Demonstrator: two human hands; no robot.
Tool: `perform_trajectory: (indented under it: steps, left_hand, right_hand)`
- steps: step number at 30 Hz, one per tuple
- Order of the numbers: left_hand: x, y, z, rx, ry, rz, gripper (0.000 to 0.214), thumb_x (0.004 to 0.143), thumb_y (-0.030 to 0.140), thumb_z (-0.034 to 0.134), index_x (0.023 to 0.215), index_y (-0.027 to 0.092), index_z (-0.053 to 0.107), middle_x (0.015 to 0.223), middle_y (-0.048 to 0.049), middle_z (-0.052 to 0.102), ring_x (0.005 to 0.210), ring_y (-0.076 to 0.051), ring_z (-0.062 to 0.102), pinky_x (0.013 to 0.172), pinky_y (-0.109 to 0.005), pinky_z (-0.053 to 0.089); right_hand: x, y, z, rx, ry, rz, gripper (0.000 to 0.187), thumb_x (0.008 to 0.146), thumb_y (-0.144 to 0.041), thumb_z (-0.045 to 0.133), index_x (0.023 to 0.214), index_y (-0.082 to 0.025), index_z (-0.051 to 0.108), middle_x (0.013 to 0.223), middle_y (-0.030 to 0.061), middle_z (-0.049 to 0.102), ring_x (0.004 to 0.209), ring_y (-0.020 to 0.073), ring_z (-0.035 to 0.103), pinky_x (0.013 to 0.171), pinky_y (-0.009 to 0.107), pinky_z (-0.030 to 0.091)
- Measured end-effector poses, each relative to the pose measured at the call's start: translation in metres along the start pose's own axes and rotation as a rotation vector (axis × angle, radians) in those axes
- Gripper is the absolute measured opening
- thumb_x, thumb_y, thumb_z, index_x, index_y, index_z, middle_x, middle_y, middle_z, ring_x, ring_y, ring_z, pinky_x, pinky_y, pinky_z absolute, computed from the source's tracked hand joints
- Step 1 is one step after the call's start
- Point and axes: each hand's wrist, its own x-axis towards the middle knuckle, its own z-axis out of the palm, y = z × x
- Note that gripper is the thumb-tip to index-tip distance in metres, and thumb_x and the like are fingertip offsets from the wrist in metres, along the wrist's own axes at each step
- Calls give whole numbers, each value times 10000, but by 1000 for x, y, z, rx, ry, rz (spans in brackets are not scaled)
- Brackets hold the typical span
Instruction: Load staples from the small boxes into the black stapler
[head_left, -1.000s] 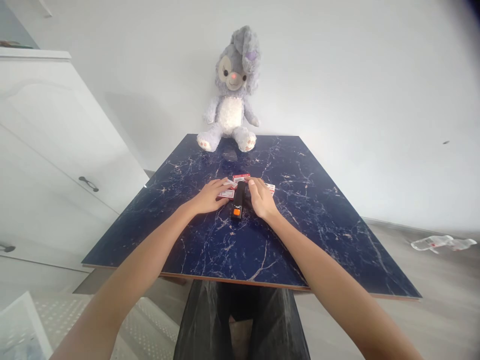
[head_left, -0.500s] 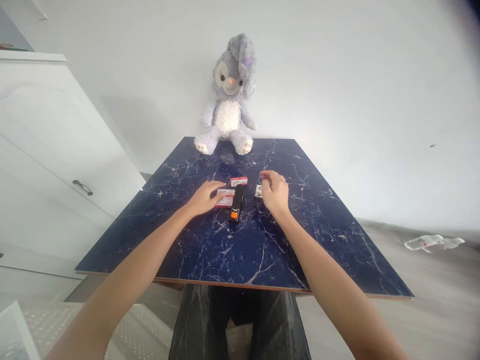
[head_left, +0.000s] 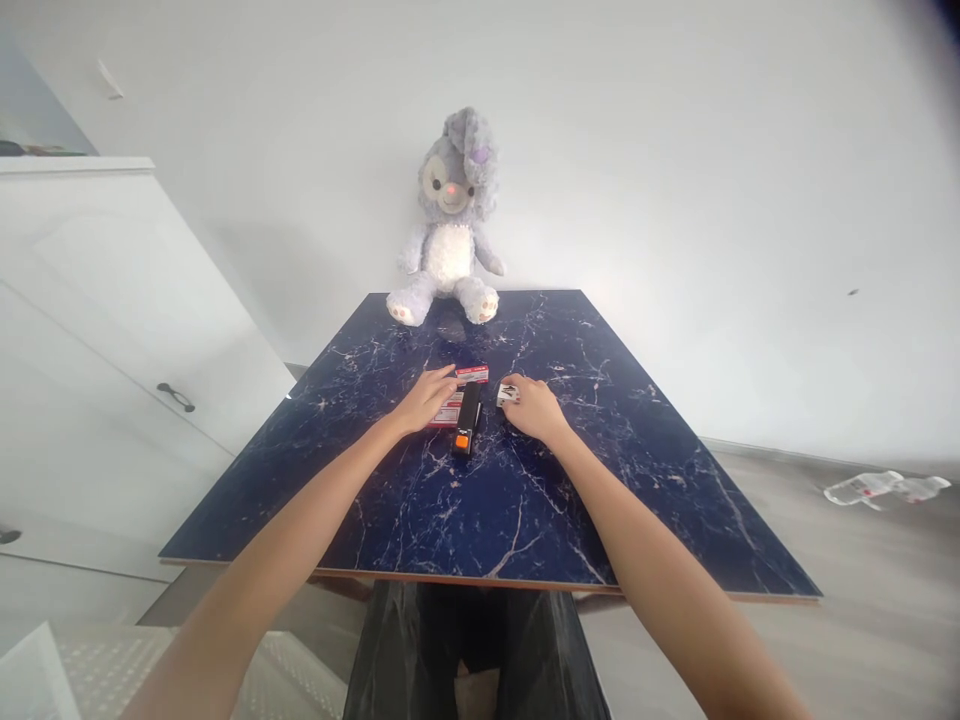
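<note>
A black stapler with an orange end [head_left: 466, 420] lies on the dark blue marble table [head_left: 525, 500]. My left hand [head_left: 426, 398] lies flat beside it, fingers stretched over a small red and white box [head_left: 448, 412]. Another red and white box [head_left: 472, 374] sits just beyond the stapler. My right hand [head_left: 531, 408] is to the right of the stapler, fingers curled on a third small box [head_left: 507, 394].
A grey and white plush rabbit [head_left: 448, 220] sits at the table's far edge against the white wall. A white cabinet [head_left: 90, 330] stands to the left. A crumpled plastic bottle [head_left: 877, 487] lies on the floor at the right.
My right hand left the stapler, swung right to a small box, and has brought it back toward the stapler. My left hand stayed on its box.
</note>
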Motion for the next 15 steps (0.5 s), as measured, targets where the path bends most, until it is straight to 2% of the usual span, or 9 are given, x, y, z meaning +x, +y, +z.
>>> perform_trajectory:
  steps: [3, 8, 12, 15]
  left_hand:
    - [4, 0, 2, -38, -1, 1, 517, 1056, 495, 303, 1321, 269, 685, 1457, -62, 600, 1391, -289, 472, 1197, -476, 325]
    - [2, 6, -3, -2, 90, 9, 444, 1033, 474, 363, 1074, 223, 728, 1190, -78, 712, 1171, -265, 597, 1074, -413, 418]
    - [-4, 4, -8, 2, 284, -149, 249, 934, 451, 558, 869, 219, 621, 917, -40, 695, 906, -228, 627, 863, -359, 472]
    - [-6, -3, -9, -104, 324, -248, 207, 872, 405, 621, 809, 225, 541, 802, 6, 652, 787, -193, 615, 766, -319, 462]
  right_hand:
    - [0, 1, 1, -16, 1, -11, 429, 822, -157, 552, 1234, -206, 660, 1133, 95, 726, 1050, 298, 624, 928, 373, 464]
    - [0, 2, 2, -40, 4, -35, 424, 826, -164, 555, 1237, -196, 654, 1129, 97, 714, 1033, 292, 617, 949, 376, 451]
    - [0, 3, 3, -48, 8, -47, 420, 833, -174, 552, 1241, -198, 647, 1126, 100, 710, 1016, 299, 608, 932, 384, 455]
    - [0, 4, 4, -64, 16, -60, 416, 832, -174, 549, 1236, -188, 648, 1124, 107, 706, 1006, 305, 602, 942, 395, 452]
